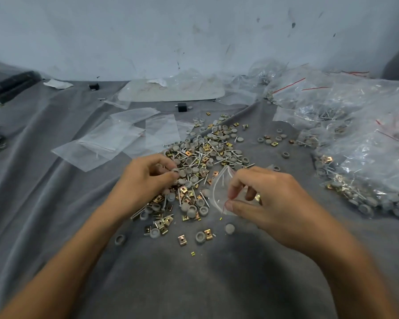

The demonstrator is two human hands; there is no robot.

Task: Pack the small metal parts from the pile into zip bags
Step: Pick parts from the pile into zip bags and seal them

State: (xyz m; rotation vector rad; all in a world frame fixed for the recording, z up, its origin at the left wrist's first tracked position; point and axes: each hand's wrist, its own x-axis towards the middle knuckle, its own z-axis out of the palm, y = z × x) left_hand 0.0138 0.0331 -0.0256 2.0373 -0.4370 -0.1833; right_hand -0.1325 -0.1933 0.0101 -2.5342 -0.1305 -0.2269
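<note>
Far left on grey cloth-covered surface (55, 203): loose flat empty clear zip bags (115, 139), untouched. Next, left hand (145, 180) at near-left edge of pile of small steel screws, brass square clips and grey caps (203, 155). Fingers (164, 165) curled tight, pinching small grey round cap (175, 170); anything more in the pinch, cannot tell. Just right of pile: small clear zip bag with red seal line (219, 189), mouth gaping toward pile, rim pinched between thumb and forefinger of right hand (270, 199), other fingers loosely bent. Far right: heap of filled clear plastic bags (359, 139).

Step probably: dropping pinch into bag. To do well: keep mouth wide and tilted up, bring left pinch right over opening before letting go, mind screw points against thin film, hold rim firm against spill.
</note>
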